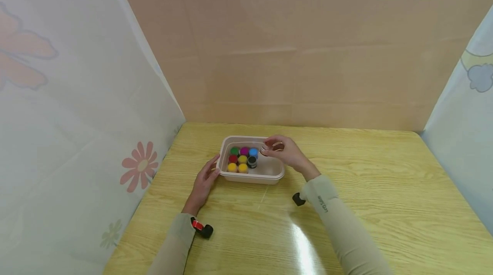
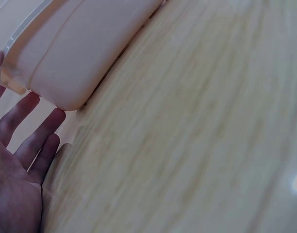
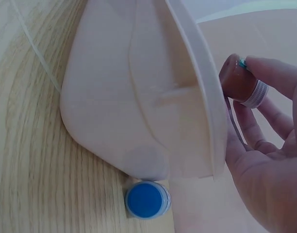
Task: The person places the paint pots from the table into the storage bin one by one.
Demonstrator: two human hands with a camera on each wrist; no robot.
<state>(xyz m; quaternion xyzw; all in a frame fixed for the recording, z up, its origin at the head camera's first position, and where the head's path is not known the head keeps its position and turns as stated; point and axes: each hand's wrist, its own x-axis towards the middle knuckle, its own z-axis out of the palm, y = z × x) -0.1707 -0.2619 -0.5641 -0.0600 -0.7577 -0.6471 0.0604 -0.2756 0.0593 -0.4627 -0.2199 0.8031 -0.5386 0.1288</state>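
Note:
A pale pink plastic tub [image 1: 252,178] sits on the table with several small paint jars [image 1: 242,159] grouped in its left part. Their tops are green, purple, blue, red, yellow and black. My left hand [image 1: 203,184] touches the tub's left end, fingertips against the wall [image 2: 66,53]. Over the tub's right part, my right hand [image 1: 288,153] pinches a small jar [image 3: 241,80] with reddish-brown contents and a clear ribbed lid, held tilted between thumb and fingers. In the right wrist view a blue-topped jar [image 3: 146,200] stands on the table beside the tub.
The tub rests near the back edge of the wooden table [image 1: 377,206]. A brown sheet [image 1: 300,52] hangs behind it, and a flowered white sheet [image 1: 96,108] stands at the left. Another white sheet [image 1: 470,129] is at the right.

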